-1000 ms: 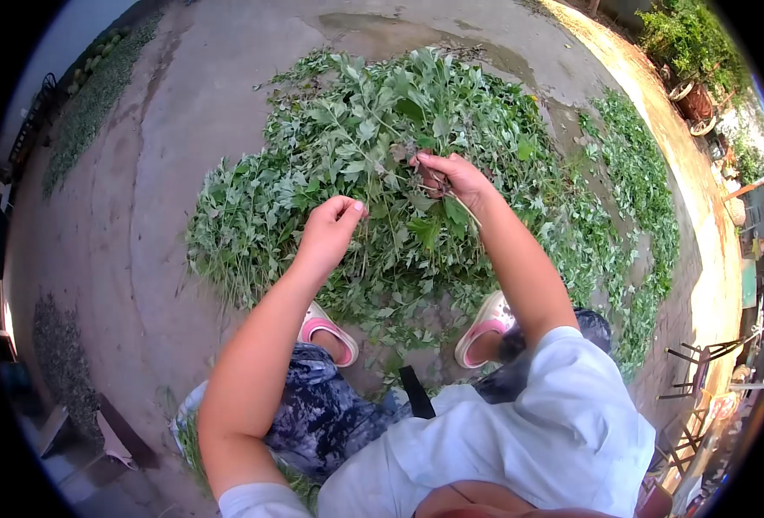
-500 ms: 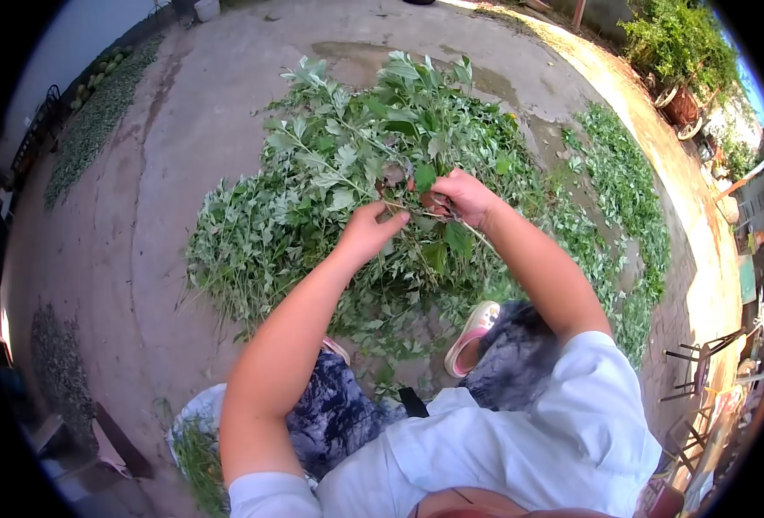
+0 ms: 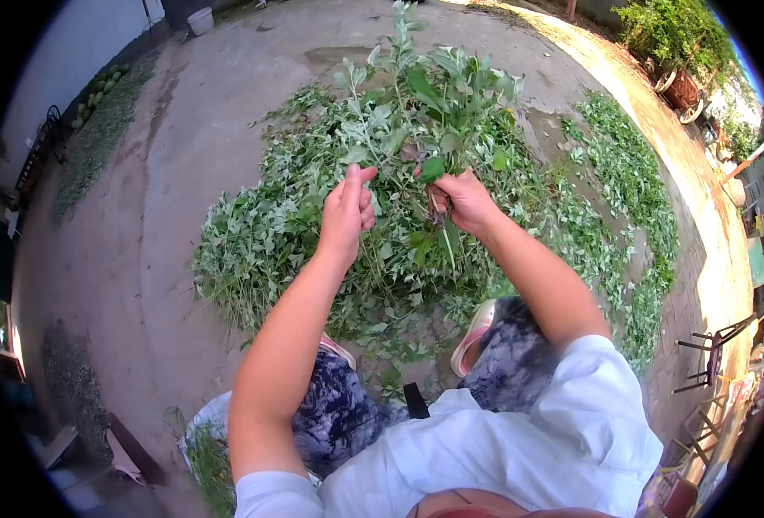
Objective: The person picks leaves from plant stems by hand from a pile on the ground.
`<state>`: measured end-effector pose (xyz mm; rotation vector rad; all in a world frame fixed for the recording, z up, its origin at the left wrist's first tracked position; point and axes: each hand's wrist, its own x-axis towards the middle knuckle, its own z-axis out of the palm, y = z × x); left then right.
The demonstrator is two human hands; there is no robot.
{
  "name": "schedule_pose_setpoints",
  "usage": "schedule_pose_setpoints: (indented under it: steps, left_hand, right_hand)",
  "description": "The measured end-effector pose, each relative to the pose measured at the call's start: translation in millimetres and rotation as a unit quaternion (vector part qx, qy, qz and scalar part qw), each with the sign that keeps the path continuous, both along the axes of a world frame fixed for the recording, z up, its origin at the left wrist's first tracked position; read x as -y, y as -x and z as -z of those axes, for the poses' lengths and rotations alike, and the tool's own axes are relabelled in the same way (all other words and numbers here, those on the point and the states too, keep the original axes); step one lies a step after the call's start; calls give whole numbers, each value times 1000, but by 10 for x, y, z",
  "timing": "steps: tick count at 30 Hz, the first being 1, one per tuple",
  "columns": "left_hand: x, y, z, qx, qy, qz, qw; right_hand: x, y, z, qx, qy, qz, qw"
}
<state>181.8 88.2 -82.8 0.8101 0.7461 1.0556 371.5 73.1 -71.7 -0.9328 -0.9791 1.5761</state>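
I see a loose bunch of green, lobed-leaved plant stems (image 3: 452, 91) gripped near its pale ends, leafy tops splayed, over a broad, tangled heap of silvery-green cuttings (image 3: 257, 229).

A pale shirt (image 3: 494, 449) tops mottled trousers (image 3: 340, 419) and pink-trimmed shoes (image 3: 473, 339).

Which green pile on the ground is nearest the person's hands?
The big middle heap, with the left hand and right hand above it. The long strip on the right and the strip at upper left lie farther off.

Outdoor yard, likely: sunlit strip (image 3: 716, 268), concrete ground (image 3: 196, 147), pale wall (image 3: 75, 47), white bucket (image 3: 201, 22), leafy bush (image 3: 677, 36).
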Motion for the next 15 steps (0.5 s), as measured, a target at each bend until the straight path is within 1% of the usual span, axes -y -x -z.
schedule_pose_setpoints:
  steps: [1,3,4,5,6,8,9,10,11,12,13,14,15]
  left_hand:
    - [24,-41,-25,-4,2,-3,1000]
    - [57,-102,-62,44,66,-4,997]
    - [67,-123,-46,59,72,-14,996]
    - [54,-133,1,55,71,-14,996]
    - [33,-144,63,50,53,-9,997]
    - [3,-157,121,41,33,-1,999]
    - [-11,-158,132,-26,-28,-20,999]
    - [-17,-158,124,-92,-88,-37,991]
    - [-21,-153,120,-158,-148,-54,975]
    - [-26,-134,115,-162,-149,-48,974]
    - [-18,-111,66,-228,-176,-22,957]
    - [0,-100,16,-292,-201,6,935]
    - [23,-102,-18,-294,-200,13,935]
  right_hand:
    - [7,41,22,10,4,0,1000]
    - [0,105,103,14,-1,-5,1000]
    - [6,157,115,26,-8,4,1000]
    - [18,201,125,39,-15,15,999]
    - [36,227,127,17,22,37,999]
    - [-33,210,278,29,15,61,998]
    - [-70,181,360,45,9,84,995]
    - [-54,176,301,41,9,88,995]
    - [-28,154,240,93,28,136,986]
    - [-5,137,180,144,47,184,971]
    - [-19,113,148,140,50,189,971]
    - [-46,89,108,88,34,157,983]
    - [-48,66,78,35,18,125,991]
